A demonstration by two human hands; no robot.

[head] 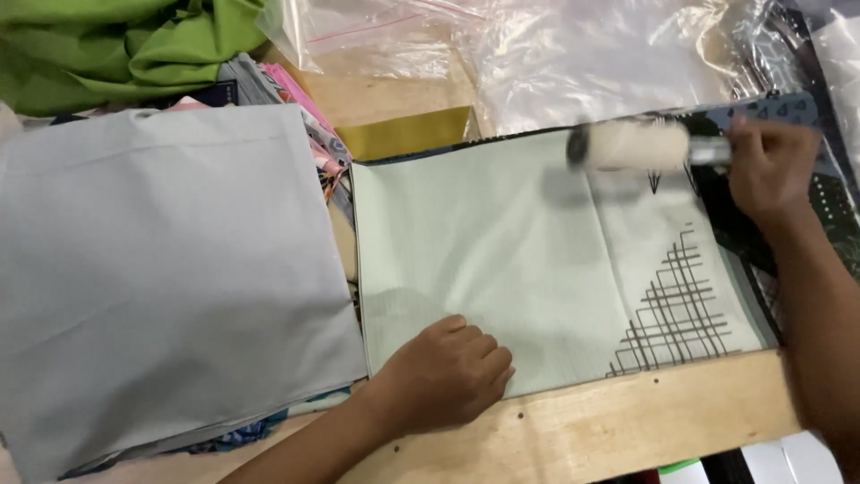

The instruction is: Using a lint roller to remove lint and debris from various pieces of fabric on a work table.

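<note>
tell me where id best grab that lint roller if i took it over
Grip the lint roller by its handle, which sticks out of the drum's right end where the right hand holds it. Come from the right: the drum lies sideways on the pale green cloth and probably rolls.

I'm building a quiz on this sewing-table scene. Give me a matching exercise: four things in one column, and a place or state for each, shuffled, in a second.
Things:
1. lint roller
2. left hand
3. green cloth
4. grey fabric

Places or states:
A. bunched up in the far left corner
B. pressed flat on the near edge of the pale green fabric
C. held by the right hand over the pale green fabric
D. lying flat on a pile at the left

Pairs: 1-C, 2-B, 3-A, 4-D
</note>
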